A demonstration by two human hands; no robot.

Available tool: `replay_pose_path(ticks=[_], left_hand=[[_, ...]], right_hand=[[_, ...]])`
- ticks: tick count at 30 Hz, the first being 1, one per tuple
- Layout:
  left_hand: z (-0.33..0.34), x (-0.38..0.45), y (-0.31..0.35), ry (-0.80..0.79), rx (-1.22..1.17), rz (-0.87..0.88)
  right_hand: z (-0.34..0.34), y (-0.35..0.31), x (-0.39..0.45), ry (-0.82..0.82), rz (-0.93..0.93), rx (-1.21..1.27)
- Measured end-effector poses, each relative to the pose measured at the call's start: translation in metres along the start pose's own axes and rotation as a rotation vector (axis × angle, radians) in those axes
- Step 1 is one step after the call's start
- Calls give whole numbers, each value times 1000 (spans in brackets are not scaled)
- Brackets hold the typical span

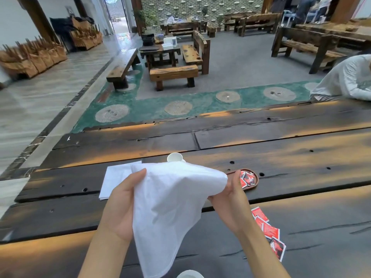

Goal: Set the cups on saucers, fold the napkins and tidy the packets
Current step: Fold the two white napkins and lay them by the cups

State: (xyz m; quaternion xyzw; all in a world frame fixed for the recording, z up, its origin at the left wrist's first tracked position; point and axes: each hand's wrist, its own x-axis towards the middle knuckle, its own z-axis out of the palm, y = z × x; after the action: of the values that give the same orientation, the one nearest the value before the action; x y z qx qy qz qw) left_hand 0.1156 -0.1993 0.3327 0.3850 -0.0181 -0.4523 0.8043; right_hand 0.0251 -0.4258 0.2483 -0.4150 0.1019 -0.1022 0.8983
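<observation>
Napkin: held up over table, left hand and right hand gripping its edges. Cup behind, saucer apparently hidden. Packets loose; others in tray.

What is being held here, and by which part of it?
A white napkin, held up by its top edge: left hand at one end, right hand at the other.

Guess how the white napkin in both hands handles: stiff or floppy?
Likely floppy: the napkin sags in folds between the left hand and right hand. Probably light, since a fingertip grip carries it. Its free corner hangs, so it may drag.
</observation>
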Motion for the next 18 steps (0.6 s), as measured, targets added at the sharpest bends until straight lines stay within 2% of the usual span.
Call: replay_pose_path(ticks=[3, 7, 10, 14, 16, 18], left_hand=[[-6, 1, -2, 102, 41, 42], [-9, -3, -2, 234, 170, 199], [-15, -4, 1, 340, 350, 339], [-22, -5, -1, 564, 610, 487], [-20, -7, -1, 695, 664, 556], [-23, -8, -1, 744, 695, 610]], right_hand=[[4, -10, -5, -70, -65, 26], [12, -30, -5, -10, -175, -230], [20, -42, -6, 76, -217, -319], [26, -46, -5, 188, -308, -402], [31, -50, -6, 193, -371, -474], [34, -52, -7, 164, -409, -575]])
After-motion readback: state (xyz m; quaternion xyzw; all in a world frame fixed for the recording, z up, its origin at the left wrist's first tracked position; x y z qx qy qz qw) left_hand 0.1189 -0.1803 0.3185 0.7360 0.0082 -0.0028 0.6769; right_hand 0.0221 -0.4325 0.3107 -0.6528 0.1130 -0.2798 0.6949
